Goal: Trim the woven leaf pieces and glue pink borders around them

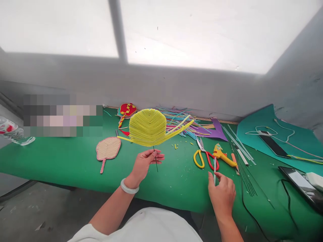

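My left hand point(148, 161) is closed in a pinch on the thin dark stem of a yellow fan-shaped craft piece point(147, 127). The piece is upright above the table, with loose yellow strips point(180, 130) sticking out at its sides. At the right, my right hand point(222, 193) pinches a pale translucent glue stick point(215, 171). Its upper end lies by the yellow glue gun point(222, 155); whether it is inside the gun I cannot tell. Scissors point(204, 154) with one yellow and one red handle rest just beyond that hand.
A finished pink-edged fan point(108, 149) lies left, a red fan point(128, 110) farther back. Coloured strips point(176, 116) pile along the wall. Green wires point(243, 171), black cables and phones point(302, 185) are at the right. A plastic bottle point(15, 131) stands far left.
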`<action>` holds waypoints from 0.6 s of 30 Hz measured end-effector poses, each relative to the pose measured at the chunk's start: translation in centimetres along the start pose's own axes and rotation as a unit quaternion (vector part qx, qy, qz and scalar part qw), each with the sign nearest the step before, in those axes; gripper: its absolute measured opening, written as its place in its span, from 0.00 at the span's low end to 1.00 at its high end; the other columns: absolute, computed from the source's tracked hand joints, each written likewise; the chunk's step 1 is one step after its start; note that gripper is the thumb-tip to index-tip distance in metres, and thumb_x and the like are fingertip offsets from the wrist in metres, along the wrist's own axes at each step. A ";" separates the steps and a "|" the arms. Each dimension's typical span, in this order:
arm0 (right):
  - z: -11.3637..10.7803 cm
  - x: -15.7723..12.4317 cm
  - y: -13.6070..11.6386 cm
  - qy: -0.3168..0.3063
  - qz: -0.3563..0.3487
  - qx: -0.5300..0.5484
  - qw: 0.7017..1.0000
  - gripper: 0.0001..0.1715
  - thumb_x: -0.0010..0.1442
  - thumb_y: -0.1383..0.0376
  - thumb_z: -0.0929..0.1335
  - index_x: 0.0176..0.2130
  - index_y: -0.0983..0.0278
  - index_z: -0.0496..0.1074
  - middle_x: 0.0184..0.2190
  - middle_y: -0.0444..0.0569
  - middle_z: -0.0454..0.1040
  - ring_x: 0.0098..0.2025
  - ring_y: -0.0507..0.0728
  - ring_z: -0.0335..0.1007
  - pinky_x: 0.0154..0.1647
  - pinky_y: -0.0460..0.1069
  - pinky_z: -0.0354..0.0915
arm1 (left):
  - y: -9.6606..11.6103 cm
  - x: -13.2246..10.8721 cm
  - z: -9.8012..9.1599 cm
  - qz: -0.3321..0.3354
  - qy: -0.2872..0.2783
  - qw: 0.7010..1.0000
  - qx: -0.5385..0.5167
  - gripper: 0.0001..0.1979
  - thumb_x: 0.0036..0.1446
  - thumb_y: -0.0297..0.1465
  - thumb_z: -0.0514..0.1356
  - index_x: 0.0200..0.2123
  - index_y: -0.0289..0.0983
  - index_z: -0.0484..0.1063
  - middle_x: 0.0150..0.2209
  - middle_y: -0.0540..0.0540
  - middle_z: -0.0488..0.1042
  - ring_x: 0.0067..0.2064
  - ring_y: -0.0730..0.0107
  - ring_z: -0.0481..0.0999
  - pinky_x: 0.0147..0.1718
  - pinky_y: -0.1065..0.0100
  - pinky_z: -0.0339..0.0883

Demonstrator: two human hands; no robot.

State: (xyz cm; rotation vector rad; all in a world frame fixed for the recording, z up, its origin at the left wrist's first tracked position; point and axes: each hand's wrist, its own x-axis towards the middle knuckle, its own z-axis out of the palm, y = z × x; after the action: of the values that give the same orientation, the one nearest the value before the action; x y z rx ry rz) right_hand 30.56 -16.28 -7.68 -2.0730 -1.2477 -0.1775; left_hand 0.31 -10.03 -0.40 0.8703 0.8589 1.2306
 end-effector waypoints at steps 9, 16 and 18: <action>1.2 -0.2 2.3 -0.033 0.046 -0.063 0.996 0.28 0.61 0.45 0.61 0.43 0.64 0.73 0.44 0.64 0.73 0.50 0.73 0.68 0.48 0.62 0.64 | 3.4 2.0 2.3 0.081 -0.053 0.995 0.023 0.21 0.49 0.47 0.72 0.37 0.35 0.81 0.37 0.38 0.84 0.40 0.52 0.84 0.40 0.58 0.76; 0.9 0.8 3.3 -0.045 0.037 -0.092 0.994 0.20 0.60 0.56 0.61 0.39 0.65 0.74 0.38 0.63 0.72 0.44 0.71 0.69 0.41 0.60 0.64 | 3.9 1.3 3.8 0.084 -0.076 0.993 0.036 0.21 0.49 0.46 0.72 0.36 0.35 0.81 0.37 0.38 0.84 0.40 0.51 0.84 0.39 0.57 0.76; 0.6 1.0 3.6 -0.042 0.035 -0.097 0.994 0.19 0.60 0.57 0.61 0.39 0.65 0.74 0.38 0.63 0.72 0.43 0.71 0.70 0.40 0.59 0.64 | 3.8 1.1 3.8 0.084 -0.075 0.993 0.036 0.21 0.49 0.46 0.72 0.37 0.35 0.81 0.37 0.38 0.84 0.40 0.51 0.84 0.39 0.57 0.76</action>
State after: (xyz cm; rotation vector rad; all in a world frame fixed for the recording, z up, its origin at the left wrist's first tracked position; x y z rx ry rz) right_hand 33.85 -16.20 -9.47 -2.3094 -1.2476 -0.1877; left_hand 2.31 -8.79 4.51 1.0970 0.7240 1.2676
